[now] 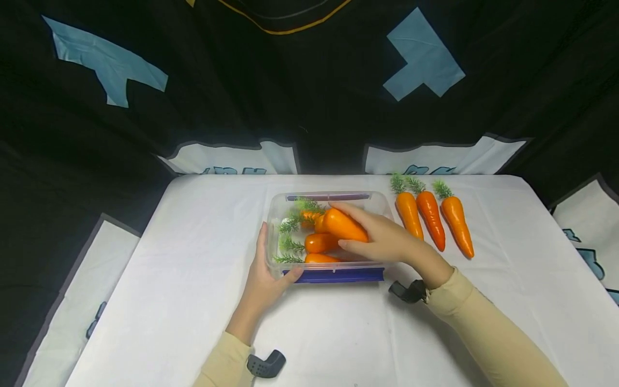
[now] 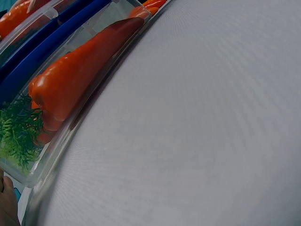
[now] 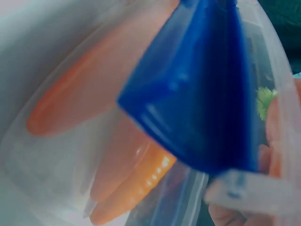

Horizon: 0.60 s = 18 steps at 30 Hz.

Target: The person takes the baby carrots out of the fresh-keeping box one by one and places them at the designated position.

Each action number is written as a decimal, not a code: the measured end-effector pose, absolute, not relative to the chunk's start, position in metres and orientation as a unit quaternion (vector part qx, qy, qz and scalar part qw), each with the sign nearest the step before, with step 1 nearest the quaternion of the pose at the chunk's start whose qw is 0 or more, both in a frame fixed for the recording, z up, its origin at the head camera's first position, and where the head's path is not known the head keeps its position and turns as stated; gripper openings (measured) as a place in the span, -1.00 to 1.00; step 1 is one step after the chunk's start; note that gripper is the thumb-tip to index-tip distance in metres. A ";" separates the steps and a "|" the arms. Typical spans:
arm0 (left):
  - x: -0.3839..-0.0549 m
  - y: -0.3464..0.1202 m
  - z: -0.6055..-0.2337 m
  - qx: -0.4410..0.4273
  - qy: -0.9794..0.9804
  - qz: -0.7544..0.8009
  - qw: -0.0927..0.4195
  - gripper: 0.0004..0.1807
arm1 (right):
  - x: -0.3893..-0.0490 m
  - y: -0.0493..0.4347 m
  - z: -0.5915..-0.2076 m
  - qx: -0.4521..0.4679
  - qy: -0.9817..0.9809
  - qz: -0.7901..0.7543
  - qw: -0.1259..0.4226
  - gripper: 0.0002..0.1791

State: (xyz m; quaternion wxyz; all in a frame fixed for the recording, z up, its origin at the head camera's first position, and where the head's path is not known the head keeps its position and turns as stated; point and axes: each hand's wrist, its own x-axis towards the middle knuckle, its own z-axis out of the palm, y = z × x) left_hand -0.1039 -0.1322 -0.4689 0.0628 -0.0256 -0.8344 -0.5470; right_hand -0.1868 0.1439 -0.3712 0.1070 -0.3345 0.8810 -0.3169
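A clear plastic container (image 1: 387, 207) with blue latches stands mid-table, holding several orange carrots (image 1: 319, 243) with green tops toward its left side. My left hand (image 1: 261, 282) holds its front left corner, fingers along the left wall and thumb at the front rim. Inside the container, my right hand (image 1: 382, 236) grips a carrot (image 1: 344, 224) between thumb and fingers, above the others. The left wrist view shows a carrot (image 2: 66, 87) through the front wall. In the right wrist view, a blue latch (image 3: 193, 89) covers much of the scene.
Three more carrots (image 1: 430, 217) lie side by side on the white tablecloth (image 1: 193, 247), right of the container, green tops pointing away. Behind the table hangs a dark cloth (image 1: 300, 97) with pale blue patches.
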 end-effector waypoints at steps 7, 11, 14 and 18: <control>-0.104 -0.132 -0.469 -0.029 -0.831 -0.552 0.064 0.29 | -0.180 0.162 -0.360 -0.301 0.890 -0.331 0.086 -0.12; -0.103 -0.132 -0.469 -0.032 -0.828 -0.555 0.066 0.29 | -0.179 0.183 -0.361 -0.266 0.904 -0.328 0.062 -0.11; -0.103 -0.132 -0.468 -0.033 -0.828 -0.555 0.067 0.29 | -0.179 0.202 -0.367 -0.246 0.913 -0.323 0.026 -0.08; -0.104 -0.132 -0.468 -0.034 -0.829 -0.555 0.067 0.29 | -0.179 0.231 -0.376 -0.210 0.919 -0.332 -0.015 -0.07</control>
